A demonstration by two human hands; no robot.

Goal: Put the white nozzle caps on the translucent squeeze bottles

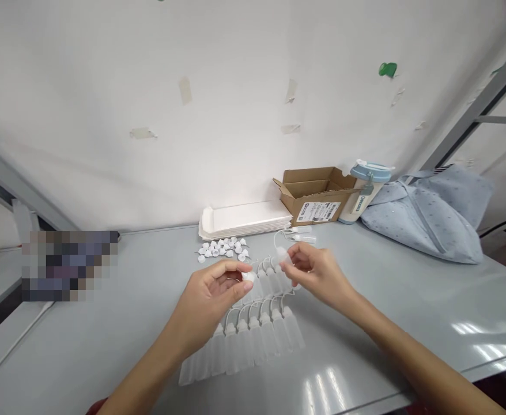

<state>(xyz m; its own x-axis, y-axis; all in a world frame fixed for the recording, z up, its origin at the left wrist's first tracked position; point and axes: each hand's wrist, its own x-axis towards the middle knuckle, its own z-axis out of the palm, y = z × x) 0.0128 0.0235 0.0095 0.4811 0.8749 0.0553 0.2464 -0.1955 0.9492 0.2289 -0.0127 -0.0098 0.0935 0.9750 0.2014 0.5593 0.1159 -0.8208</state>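
My left hand (218, 291) pinches a small white cap (248, 277) between thumb and fingertips. Just to its right, my right hand (316, 271) is closed on a small translucent plastic bottle (283, 255), partly hidden by the fingers. The cap and the bottle are apart. Below both hands lies a front row of clear squeeze bottles (244, 340) with thin curved spout tubes. Behind it is a second row of similar bottles (271, 282), partly covered by my hands. A loose pile of white caps (222, 248) sits beyond my left hand.
A stack of white trays (246, 219) lies against the wall, beside an open cardboard box (317, 199). Two more bottles (304, 233) lie before the box. A tumbler (365, 193) and a blue cloth bag (426, 219) stand right. A blurred object (69, 265) and white cable (15, 343) lie left.
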